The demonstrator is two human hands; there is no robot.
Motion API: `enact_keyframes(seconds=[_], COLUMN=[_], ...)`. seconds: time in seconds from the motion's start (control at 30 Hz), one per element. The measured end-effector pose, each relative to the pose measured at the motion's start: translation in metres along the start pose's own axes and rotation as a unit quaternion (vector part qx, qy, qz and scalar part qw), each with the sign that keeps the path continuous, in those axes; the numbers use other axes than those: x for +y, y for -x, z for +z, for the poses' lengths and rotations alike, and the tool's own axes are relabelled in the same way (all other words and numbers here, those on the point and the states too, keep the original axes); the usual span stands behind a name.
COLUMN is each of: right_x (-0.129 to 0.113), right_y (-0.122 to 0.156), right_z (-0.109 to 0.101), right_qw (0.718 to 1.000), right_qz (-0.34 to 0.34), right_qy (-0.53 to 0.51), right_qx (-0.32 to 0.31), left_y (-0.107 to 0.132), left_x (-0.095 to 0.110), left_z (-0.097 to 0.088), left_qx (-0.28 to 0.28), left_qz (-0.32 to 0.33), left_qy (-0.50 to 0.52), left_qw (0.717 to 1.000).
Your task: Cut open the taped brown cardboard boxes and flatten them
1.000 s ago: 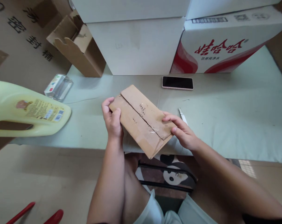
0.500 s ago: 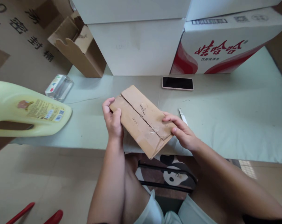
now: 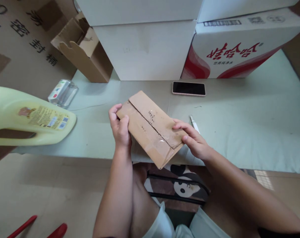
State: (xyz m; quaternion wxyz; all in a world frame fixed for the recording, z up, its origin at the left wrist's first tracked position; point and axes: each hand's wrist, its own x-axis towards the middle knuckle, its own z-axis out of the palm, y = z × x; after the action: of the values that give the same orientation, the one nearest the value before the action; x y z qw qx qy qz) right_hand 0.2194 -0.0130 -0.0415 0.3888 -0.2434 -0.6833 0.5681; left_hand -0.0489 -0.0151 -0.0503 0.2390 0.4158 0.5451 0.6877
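Note:
A flat brown cardboard box [image 3: 150, 127], taped along its centre seam, is held tilted over the front edge of the pale green table [image 3: 251, 125]. My left hand [image 3: 120, 127] grips its upper left end with fingers curled round the edge. My right hand [image 3: 195, 140] holds its lower right end, thumb on top. A small white blade-like tool [image 3: 194, 123] lies on the table just behind my right hand.
A phone [image 3: 189, 88] lies face up near the back. White cartons [image 3: 147, 49] and a red-printed carton [image 3: 239, 46] line the rear. An open brown box [image 3: 82, 46], a clear plastic item [image 3: 63, 92] and a yellow jug [image 3: 28, 115] are at the left.

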Motion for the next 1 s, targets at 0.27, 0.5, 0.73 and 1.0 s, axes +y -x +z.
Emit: enact_keyframes(seconds=[0.27,0.5,0.73,1.0], right_x=[0.0009,-0.0024,-0.0048,-0.0027], right_y=[0.0006,0.0006,-0.0001,0.0000], right_z=[0.0001,-0.0002,0.0000,0.0003], right_qw=[1.000,1.000,1.000,1.000], right_qz=[-0.006,0.012,0.024,0.005], right_qy=[-0.002,0.000,0.010,0.002], right_qx=[0.002,0.001,0.003,0.001], left_y=[0.0003,0.0000,-0.0002,0.0005], left_x=[0.0025,0.0025,0.0014,0.0043], left_z=[0.0007,0.0004,0.0007,0.0011], left_qx=[-0.003,-0.006,-0.006,-0.002], left_qz=[-0.010,-0.006,-0.002,-0.013], left_qy=[0.009,-0.007,-0.008,0.011], left_qw=[1.000,1.000,1.000,1.000])
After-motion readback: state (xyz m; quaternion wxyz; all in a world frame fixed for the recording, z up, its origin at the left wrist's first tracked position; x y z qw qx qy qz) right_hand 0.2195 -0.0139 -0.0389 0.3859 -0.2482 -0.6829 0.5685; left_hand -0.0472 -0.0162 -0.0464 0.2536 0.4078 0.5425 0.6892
